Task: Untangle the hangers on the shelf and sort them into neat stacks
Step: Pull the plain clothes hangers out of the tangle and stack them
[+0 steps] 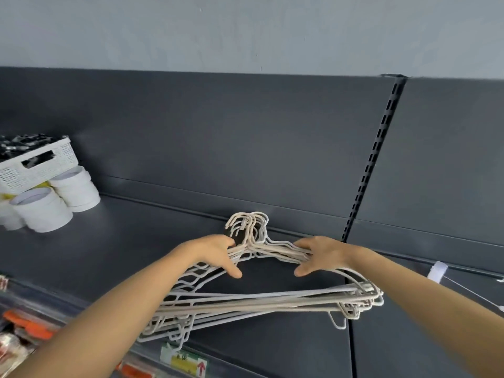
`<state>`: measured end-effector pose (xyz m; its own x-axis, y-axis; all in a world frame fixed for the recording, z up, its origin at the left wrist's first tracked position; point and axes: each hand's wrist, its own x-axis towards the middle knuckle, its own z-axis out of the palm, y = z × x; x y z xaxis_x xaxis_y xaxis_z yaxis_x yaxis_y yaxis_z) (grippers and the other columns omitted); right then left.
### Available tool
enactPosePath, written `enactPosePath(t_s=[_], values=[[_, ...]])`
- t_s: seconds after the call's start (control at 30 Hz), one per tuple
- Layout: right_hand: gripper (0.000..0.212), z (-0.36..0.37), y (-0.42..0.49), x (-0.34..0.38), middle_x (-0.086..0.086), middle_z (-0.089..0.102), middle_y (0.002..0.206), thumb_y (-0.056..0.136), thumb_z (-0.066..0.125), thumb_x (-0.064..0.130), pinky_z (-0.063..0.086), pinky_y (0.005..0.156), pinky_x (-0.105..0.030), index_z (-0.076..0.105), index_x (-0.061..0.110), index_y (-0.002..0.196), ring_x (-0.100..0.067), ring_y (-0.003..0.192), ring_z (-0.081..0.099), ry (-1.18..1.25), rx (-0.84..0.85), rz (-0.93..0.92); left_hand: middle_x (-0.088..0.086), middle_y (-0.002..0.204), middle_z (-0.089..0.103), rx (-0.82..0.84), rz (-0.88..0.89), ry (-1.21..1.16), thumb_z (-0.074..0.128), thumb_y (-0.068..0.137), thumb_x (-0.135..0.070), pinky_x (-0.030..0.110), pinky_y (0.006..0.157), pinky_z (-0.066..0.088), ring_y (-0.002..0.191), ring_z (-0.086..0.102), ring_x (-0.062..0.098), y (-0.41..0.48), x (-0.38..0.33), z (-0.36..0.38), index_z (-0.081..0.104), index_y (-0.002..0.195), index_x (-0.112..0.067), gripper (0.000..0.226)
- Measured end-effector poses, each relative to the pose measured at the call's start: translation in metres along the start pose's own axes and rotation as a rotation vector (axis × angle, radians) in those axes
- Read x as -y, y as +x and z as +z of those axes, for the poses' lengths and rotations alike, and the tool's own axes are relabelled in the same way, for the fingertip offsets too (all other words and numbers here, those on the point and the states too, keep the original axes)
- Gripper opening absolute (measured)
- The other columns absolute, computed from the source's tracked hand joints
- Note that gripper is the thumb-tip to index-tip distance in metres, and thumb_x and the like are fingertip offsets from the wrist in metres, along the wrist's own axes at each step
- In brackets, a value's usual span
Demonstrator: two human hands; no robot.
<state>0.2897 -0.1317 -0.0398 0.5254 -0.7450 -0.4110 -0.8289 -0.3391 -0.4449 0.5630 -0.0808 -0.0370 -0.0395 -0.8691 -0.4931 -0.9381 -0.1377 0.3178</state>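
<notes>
Gripping the white wire hangers [245,302] on the dark grey metal shelf [122,241], your left hand [218,255] and right hand [319,257] clasp their shoulders. Tug unevenly and the fanned corner overhanging the front edge could spill.

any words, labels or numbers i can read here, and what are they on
Nothing here reads clearly.
Shelf-edge label: a red up arrow shows; its dark print on yellow is too blurred to read.
Packets at lower left: red marks, too blurred to read.
White tag and hangers: no print visible.
</notes>
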Motion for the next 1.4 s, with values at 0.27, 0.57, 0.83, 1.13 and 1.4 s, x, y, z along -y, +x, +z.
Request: enactPosePath(t_s=[0.27, 0.57, 0.83, 1.13, 1.4], values=[[0.089, 0.002, -0.001, 0.008, 0.001, 0.037, 0.148, 0.073, 0.073, 0.043, 0.033, 0.108, -0.031, 0.027, 0.018, 0.145, -0.019, 0.132, 0.038, -0.041, -0.027, 0.002, -0.001, 0.067, 0.05, 0.006, -0.028, 0.068, 0.076, 0.073, -0.017, 0.025, 0.051, 0.036, 0.058, 0.047, 0.014, 0.003, -0.004, 0.008, 0.044, 0.075, -0.015, 0.032], [0.092, -0.007, -0.004, 0.004, 0.011, 0.042, 0.141, 0.062, 0.074, 0.05, 0.033, 0.108, -0.034, 0.035, 0.023, 0.14, -0.013, 0.129, 0.041, 0.106, 0.062, 0.029, 0.005, 0.066, 0.062, -0.039, 0.05, 0.13, 0.069, 0.068, -0.007, 0.025, 0.045, 0.034, 0.049, 0.045, 0.016, -0.002, -0.008, 0.001, 0.046, 0.071, -0.014, 0.024], [0.055, -0.011, -0.007, 0.007, 0.003, 0.065, 0.107, 0.063, 0.075, 0.047, 0.044, 0.097, -0.037, 0.057, 0.017, 0.106, -0.014, 0.1, 0.059, 0.169, 0.113, 0.033, 0.006, 0.071, 0.072, -0.048, 0.107, 0.067, 0.07, 0.074, -0.012, 0.034, 0.061, 0.047, 0.062, 0.061, 0.017, -0.008, -0.01, -0.005, 0.052, 0.082, -0.012, 0.02], [0.03, -0.028, -0.026, 0.032, -0.009, 0.059, 0.074, 0.065, 0.067, 0.018, 0.047, 0.066, -0.034, 0.054, 0.008, 0.091, -0.017, 0.066, 0.053, 0.251, -0.123, -0.113, 0.001, 0.076, 0.052, -0.335, 0.2, 0.216, 0.067, 0.079, -0.021, 0.031, 0.056, 0.035, 0.061, 0.045, 0.016, -0.034, -0.028, -0.046, 0.047, 0.084, -0.014, 0.022], [0.072, -0.023, -0.037, 0.053, 0.005, 0.057, 0.107, 0.075, 0.065, 0.024, 0.042, 0.072, -0.024, 0.03, 0.025, 0.139, -0.015, 0.088, 0.053, -0.012, -0.432, -0.178, -0.001, 0.125, 0.055, -0.52, 0.271, 0.21, 0.067, 0.085, -0.031, 0.039, 0.091, 0.047, 0.11, 0.055, 0.021, -0.041, -0.014, -0.047, 0.041, 0.136, -0.025, 0.057]])
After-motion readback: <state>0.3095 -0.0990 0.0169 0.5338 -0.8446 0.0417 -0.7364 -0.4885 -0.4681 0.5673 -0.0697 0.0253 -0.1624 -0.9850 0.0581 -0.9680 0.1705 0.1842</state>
